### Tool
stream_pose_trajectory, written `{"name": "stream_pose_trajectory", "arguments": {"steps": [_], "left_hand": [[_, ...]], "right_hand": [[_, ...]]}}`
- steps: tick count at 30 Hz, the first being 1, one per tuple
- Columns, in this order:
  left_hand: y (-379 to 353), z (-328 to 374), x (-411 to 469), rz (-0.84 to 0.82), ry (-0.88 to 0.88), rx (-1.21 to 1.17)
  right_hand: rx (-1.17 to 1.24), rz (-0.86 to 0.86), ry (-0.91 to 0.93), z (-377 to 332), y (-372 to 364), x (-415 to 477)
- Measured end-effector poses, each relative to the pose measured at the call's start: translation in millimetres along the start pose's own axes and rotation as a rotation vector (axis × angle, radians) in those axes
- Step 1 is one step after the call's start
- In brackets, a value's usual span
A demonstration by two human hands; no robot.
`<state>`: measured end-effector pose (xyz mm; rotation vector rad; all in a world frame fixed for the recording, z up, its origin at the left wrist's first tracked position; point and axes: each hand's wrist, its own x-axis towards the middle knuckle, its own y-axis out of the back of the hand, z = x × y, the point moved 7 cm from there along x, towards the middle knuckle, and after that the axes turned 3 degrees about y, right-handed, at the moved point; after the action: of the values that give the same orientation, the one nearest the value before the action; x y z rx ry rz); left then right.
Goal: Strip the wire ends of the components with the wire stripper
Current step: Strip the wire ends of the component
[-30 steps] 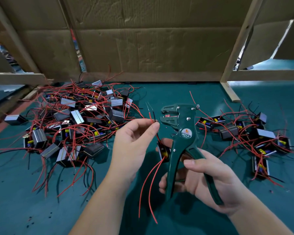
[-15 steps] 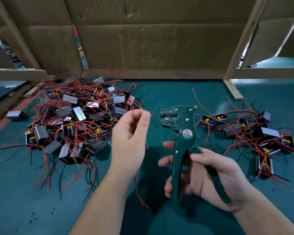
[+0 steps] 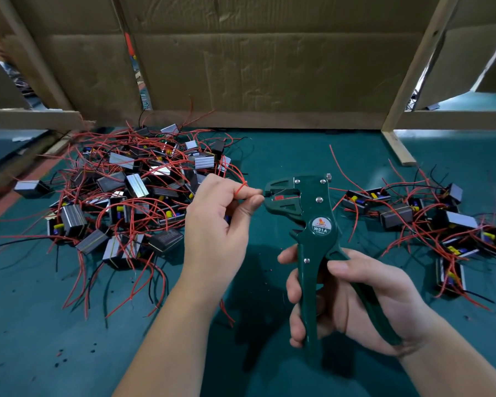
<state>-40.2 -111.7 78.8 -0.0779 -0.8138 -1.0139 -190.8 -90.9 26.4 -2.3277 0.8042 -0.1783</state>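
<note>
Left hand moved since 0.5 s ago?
Yes: left hand shifted right, away from the left component pile, bringing its pinched red wire to the wire stripper.

left hand (image 3: 218,222) | red wire (image 3: 242,186) end moved | into wire stripper (image 3: 315,209) mouth

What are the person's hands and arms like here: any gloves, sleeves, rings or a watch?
Both are bare. The left hand and the right hand wear no gloves, and no ring shows on the fingers in view. The left forearm and the right forearm are uncovered down to the picture's bottom edge: no sleeve, watch or wristband is visible.
</note>
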Motion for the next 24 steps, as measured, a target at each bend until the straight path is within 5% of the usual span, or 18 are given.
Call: {"name": "stream_pose_trajectory", "arguments": {"steps": [9, 24], "left_hand": [[4.2, -4.4, 3.8, 0.002, 0.117, -0.248], [5.0, -6.2, 3.7, -0.017, -0.012, -0.089]], "right_hand": [[0.018, -0.049, -0.031, -0.5, -0.5, -3.5], [-0.128, 0.113, -0.036, -0.3, 13.6, -5.4]]}}
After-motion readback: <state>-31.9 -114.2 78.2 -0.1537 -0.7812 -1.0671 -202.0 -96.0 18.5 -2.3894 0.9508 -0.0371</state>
